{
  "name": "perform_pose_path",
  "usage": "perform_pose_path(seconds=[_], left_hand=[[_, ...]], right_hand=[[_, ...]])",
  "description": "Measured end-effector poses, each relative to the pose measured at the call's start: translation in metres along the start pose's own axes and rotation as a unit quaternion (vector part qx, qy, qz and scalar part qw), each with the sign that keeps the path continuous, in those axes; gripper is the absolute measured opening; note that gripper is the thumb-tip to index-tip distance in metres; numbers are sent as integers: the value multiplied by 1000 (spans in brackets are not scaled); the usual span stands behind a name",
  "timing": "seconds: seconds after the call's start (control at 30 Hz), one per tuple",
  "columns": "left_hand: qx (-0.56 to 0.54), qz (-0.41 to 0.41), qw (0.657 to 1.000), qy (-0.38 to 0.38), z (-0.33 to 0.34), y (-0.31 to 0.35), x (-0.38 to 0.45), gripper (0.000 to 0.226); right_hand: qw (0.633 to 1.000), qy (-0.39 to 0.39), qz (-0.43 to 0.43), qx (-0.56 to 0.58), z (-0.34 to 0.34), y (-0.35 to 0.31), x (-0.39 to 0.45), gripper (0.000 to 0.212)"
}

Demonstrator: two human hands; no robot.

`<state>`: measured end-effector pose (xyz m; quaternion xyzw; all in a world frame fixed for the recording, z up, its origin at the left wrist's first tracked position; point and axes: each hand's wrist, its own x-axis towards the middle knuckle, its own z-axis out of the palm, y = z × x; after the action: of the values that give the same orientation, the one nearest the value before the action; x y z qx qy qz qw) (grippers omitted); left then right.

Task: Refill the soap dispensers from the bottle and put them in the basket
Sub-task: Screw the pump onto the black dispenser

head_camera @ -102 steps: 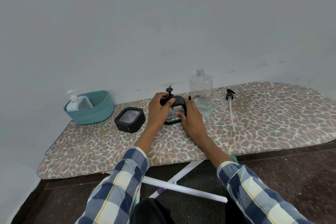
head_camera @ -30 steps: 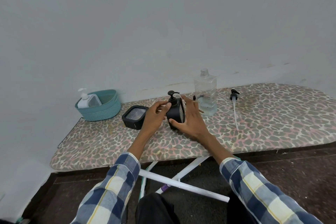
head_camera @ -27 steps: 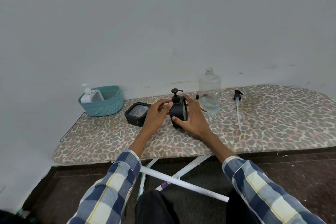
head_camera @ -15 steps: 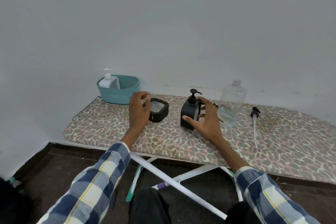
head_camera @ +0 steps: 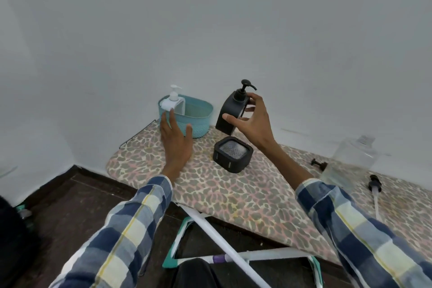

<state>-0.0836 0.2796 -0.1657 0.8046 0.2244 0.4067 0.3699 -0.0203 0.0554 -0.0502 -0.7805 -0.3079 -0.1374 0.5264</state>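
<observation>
My right hand (head_camera: 251,124) grips the black soap dispenser (head_camera: 230,112) and holds it in the air, just right of the teal basket (head_camera: 196,117). The dispenser's black pump stands upright on top. My left hand (head_camera: 175,140) reaches to the basket's front wall with fingers spread, touching it. A white pump dispenser (head_camera: 173,103) stands inside the basket at its left side. The clear refill bottle (head_camera: 353,159), uncapped, stands far right on the board, partly behind my right sleeve.
A black square tray with a mesh top (head_camera: 233,157) sits below the lifted dispenser. A small black cap (head_camera: 319,164) and a loose black pump with a long tube (head_camera: 375,190) lie near the bottle. The leopard-print ironing board (head_camera: 222,189) ends at the left beside the basket.
My right hand lifted the black dispenser off the board and carried it left toward the basket. My left hand left the black tray and moved to the basket. The view swung left.
</observation>
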Motion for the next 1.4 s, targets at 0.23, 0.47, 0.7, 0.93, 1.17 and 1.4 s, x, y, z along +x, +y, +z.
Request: perform_pose_path(seconds=[0.23,0.47,0.7,0.93,1.17,1.4], left_hand=[[-55,-28,998,-4,-1,-3,3,74],[-78,-33,996,-1,0,-3,6,72],[-73,-32,997,3,2,-4,7,77],[-62,-35,997,-6,0,-3,5,84],[-37,-26,999,-4,1,-4,5,90],[-18,-11,1000,-10,2,-7,5,93]], right_hand=[[999,-7,14,43,64,-24,68,92],[996,-68,53,11,120,-17,100,100],[985,-154,80,-23,146,5,108,100],[968,-222,102,-55,164,3,106,88],[949,-283,90,-107,165,-4,110,75],[940,-292,34,-174,156,-16,100,35]])
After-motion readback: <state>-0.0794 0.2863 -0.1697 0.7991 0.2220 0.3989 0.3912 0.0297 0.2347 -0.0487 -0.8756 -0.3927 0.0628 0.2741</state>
